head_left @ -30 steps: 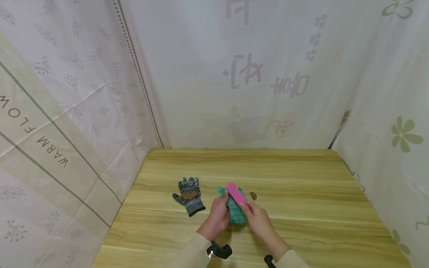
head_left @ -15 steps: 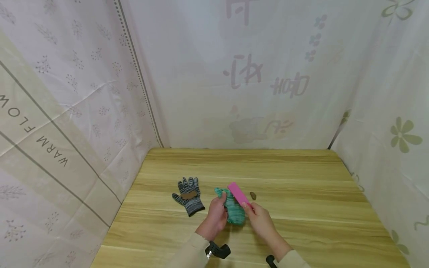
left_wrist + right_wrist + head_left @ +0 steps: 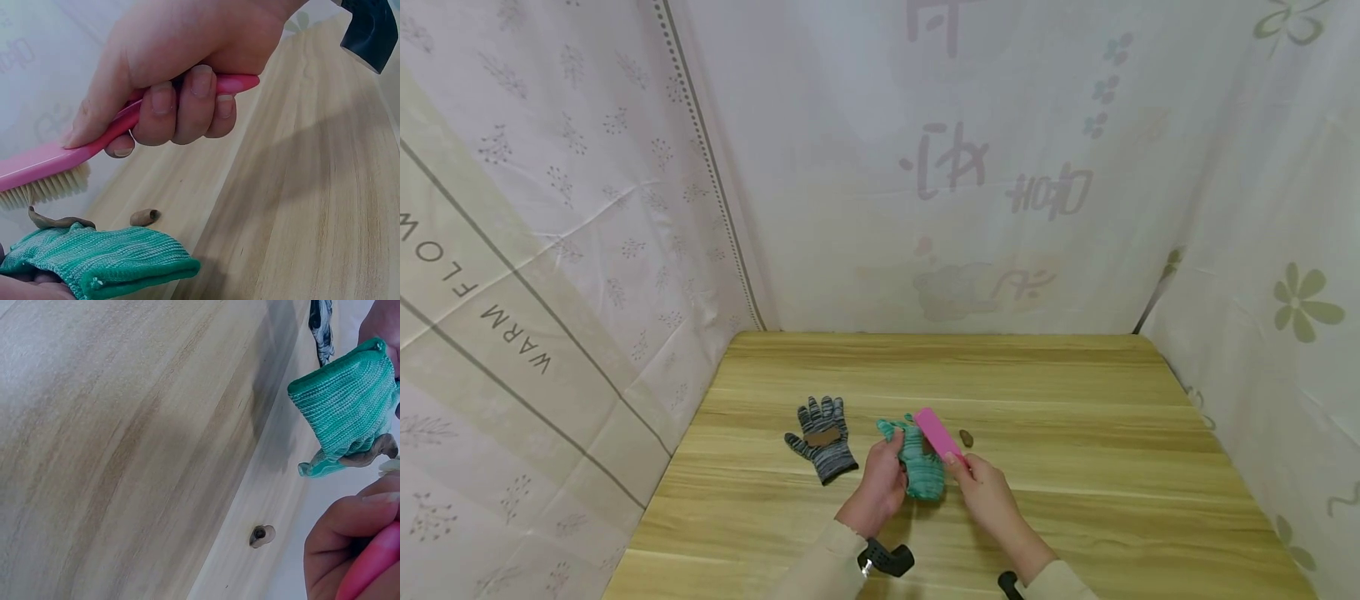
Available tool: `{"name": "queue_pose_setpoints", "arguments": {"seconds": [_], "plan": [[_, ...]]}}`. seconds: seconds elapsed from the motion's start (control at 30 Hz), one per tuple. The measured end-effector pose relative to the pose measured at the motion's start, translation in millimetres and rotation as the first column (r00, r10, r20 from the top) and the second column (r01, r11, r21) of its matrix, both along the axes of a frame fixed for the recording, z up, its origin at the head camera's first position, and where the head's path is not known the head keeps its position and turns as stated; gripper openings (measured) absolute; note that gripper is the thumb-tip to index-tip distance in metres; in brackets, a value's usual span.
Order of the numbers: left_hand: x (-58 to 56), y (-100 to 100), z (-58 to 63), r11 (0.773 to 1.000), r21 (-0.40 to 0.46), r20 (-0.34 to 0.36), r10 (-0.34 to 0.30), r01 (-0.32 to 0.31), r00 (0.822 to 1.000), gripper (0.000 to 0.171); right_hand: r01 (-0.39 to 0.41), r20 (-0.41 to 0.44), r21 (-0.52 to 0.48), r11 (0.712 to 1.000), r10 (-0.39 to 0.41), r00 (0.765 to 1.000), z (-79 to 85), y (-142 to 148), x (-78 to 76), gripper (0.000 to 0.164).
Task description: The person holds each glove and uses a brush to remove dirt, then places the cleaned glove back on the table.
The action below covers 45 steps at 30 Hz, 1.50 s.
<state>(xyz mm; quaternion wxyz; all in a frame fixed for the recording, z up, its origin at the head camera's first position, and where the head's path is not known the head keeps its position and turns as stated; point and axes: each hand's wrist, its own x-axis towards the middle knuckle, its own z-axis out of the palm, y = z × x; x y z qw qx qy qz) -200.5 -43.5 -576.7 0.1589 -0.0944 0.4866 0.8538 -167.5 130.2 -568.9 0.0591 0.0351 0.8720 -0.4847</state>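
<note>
My left hand (image 3: 882,479) holds up a green knitted glove (image 3: 923,475), the thumb on top and the other fingers mostly hidden beneath. Curled round the handle of a pink brush (image 3: 936,432), my right hand (image 3: 988,500) keeps it tilted over that glove. In the left wrist view the pale bristles (image 3: 47,187) point down, and a thin brown strip (image 3: 61,220) on the glove bends up at one end to the bristles. The right wrist view shows the glove's cuff (image 3: 334,369) and the same strip lying along its edge.
A grey-black knitted glove (image 3: 827,458) lies flat at the left with a brown patch (image 3: 822,437) on its palm. Beyond the brush, a small curled brown piece (image 3: 966,437) rests on the wooden table (image 3: 1075,400). Patterned curtains (image 3: 850,167) enclose the back and sides.
My left hand and the green glove have shifted slightly left. The brush has moved a little right, off the middle of the glove, so more of the glove and a brown spot show.
</note>
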Motion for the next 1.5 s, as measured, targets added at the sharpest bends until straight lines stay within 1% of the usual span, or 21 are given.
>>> {"name": "queue_pose_setpoints", "arguments": {"seconds": [0.2, 0.47, 0.63, 0.7, 0.77, 0.9, 1.0, 1.07, 1.2, 1.33, 1.5], "plan": [[0.5, -2, 1.0, 1.0, -0.002, 0.006, 0.002, -0.002, 1.0, 0.035, -0.003, 0.003, -0.013, 1.0, 0.003, 1.0, -0.4, 1, 0.8, 0.047], [0.4, -5, 1.8, 1.0, -0.014, -0.012, 0.011, -0.011, 1.0, 0.036, 0.011, 0.017, 0.003, 1.0, -0.011, 1.0, -3.8, 2, 1.7, 0.048], [1.0, -3, 1.0, 1.0, -0.024, 0.002, 0.008, -0.008, 1.0, 0.038, 0.011, -0.045, -0.027, 1.0, -0.012, 0.999, 0.5, -3, 1.3, 0.045], [1.1, -1, 0.6, 1.0, -0.028, 0.003, 0.004, -0.004, 1.0, 0.039, 0.001, -0.072, -0.043, 0.999, -0.004, 0.997, 3.4, -7, 1.3, 0.045], [1.4, 1, 0.7, 1.0, -0.026, 0.002, -0.004, 0.004, 1.0, 0.037, -0.012, -0.081, -0.05, 0.999, 0.007, 0.997, 5.7, -11, 1.5, 0.044], [2.9, 3, 1.9, 1.0, -0.012, -0.006, -0.011, 0.011, 1.0, 0.035, -0.041, -0.073, -0.058, 0.997, 0.037, 0.997, 8.8, -17, 2.7, 0.042], [3.9, 4, 2.4, 1.0, -0.004, -0.013, -0.016, 0.016, 1.0, 0.041, -0.049, -0.065, -0.044, 0.998, 0.046, 0.997, 9.3, -18, 3.4, 0.042], [4.1, 3, 2.1, 1.0, -0.002, -0.017, -0.019, 0.019, 1.0, 0.042, -0.045, -0.061, -0.02, 0.999, 0.044, 0.997, 8.3, -18, 3.5, 0.043], [3.1, 2, 2.0, 1.0, 0.009, -0.009, -0.013, 0.013, 1.0, 0.036, -0.023, -0.057, 0.011, 1.0, 0.023, 0.998, 5.9, -15, 3.3, 0.043], [1.8, 2, 1.6, 1.0, 0.013, 0.0, -0.008, 0.008, 1.0, 0.033, -0.007, -0.058, 0.019, 1.0, 0.009, 0.998, 4.8, -11, 2.9, 0.043], [1.2, 0, 1.7, 1.0, 0.011, 0.003, -0.005, 0.005, 1.0, 0.033, -0.002, -0.032, 0.002, 1.0, 0.002, 0.999, 4.4, -7, 2.9, 0.043]]}}
